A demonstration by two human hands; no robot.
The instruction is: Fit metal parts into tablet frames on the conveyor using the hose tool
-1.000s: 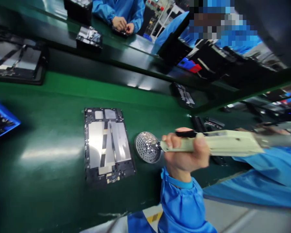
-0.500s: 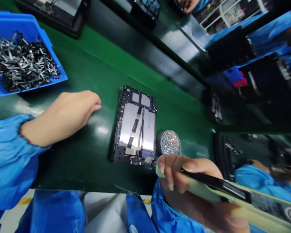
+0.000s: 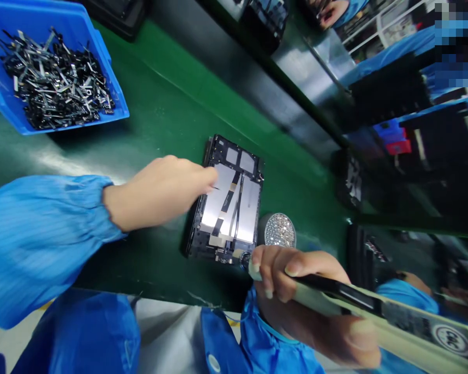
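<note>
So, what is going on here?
A person holds a pale electric screwdriver in the right hand, its tip near a corner of a tablet frame on a green bench. The left hand has its fingers over the frame's silver panel. A perforated metal disc lies beside it; a blue bin holds small metal parts.

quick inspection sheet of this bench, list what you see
surface: green bench mat, glare only, no damage seen
job's things: tablet panel lying flat, silver shielding up; electric screwdriver with its tip at the panel's lower edge
clutter: blue bin of loose metal parts; perforated metal disc beside the panel
grips: left hand open over the panel; right hand closed on the screwdriver
cables: dark flat strips on the panel, type unclear
surroundings: co-worker's hand at the far bench
</note>
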